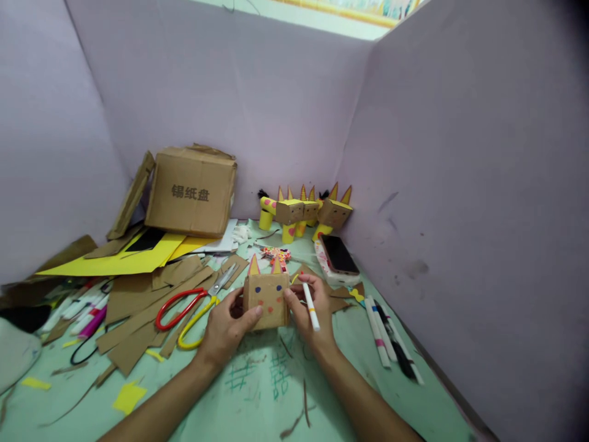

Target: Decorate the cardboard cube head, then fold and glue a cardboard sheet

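Lilac walls bound a green table to the left, rear and right. Legible print is confined to the carton at rear left, marked 锡纸盘 in black; hand-drawn green grids mark the surface between the forearms. Any lettering on the pens, which lie at right, is too small to read. At center, held above the table, is a cardboard head with two pointed ears, blue eye spots and red dots. Fingers of the left hand curl around its left side, thumb across the front. Those of the right hand are partly closed, gripping a white marker with an orange band, while the thumb touches the head's right edge. Scissors and cardboard scraps crowd the left; a phone sits near the right wall. Toward the viewer, green surface with a few dark strands extends between the forearms.
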`<state>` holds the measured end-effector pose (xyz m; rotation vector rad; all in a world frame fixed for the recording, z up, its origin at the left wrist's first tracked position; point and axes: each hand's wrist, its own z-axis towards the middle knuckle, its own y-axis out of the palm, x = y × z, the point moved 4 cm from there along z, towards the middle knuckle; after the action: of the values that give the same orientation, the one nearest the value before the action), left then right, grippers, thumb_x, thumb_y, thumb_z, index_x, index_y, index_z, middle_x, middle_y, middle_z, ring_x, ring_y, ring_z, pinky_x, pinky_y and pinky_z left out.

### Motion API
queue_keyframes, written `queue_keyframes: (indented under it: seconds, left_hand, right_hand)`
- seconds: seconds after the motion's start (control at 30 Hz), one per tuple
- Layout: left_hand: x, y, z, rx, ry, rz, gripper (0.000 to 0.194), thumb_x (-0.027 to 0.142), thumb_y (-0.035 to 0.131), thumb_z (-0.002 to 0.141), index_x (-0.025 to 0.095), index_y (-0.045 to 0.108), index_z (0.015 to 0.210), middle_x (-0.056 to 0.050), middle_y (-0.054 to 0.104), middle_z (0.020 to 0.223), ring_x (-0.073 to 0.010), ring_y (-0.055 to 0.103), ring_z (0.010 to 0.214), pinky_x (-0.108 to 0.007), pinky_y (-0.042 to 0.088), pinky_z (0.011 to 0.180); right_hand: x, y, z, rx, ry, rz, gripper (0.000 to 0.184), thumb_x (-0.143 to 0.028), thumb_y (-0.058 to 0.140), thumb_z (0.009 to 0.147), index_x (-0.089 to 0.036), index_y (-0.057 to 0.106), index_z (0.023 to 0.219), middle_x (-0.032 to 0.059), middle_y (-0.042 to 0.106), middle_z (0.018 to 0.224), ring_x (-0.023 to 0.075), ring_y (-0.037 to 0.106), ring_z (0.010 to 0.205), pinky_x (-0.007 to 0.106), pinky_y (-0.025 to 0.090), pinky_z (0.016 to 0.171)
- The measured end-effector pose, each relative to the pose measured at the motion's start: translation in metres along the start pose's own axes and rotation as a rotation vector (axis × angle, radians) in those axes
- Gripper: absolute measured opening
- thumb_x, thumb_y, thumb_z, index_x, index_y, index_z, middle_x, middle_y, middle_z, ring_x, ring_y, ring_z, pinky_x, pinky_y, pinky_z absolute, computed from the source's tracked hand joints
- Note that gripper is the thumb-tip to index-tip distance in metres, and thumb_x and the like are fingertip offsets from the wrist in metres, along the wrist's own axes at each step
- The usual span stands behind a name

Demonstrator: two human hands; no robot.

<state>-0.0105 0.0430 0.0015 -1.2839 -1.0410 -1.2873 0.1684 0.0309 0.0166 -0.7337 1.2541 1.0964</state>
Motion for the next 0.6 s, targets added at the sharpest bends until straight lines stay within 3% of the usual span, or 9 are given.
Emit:
queue_keyframes:
  seconds: [0.6]
  left_hand:
    - [0.0011, 0.0006, -0.0007, -0.011, 0.032, -0.05, 0.06, 0.043, 0.072, 0.068, 0.009, 0.056, 0.114, -0.014, 0.069, 0.106, -0.0301, 0.064, 0.094, -0.037, 0.052, 0.079]
  right_hand:
    - [0.0054, -0.002, 0.0005, -0.092, -0.037, 0.006, 0.039, -0.031, 0.071, 0.066, -0.023, 0.05, 0.097, -0.0006, 0.063, 0.077, 0.0188, 0.062, 0.072, 0.034, 0.048, 0.068]
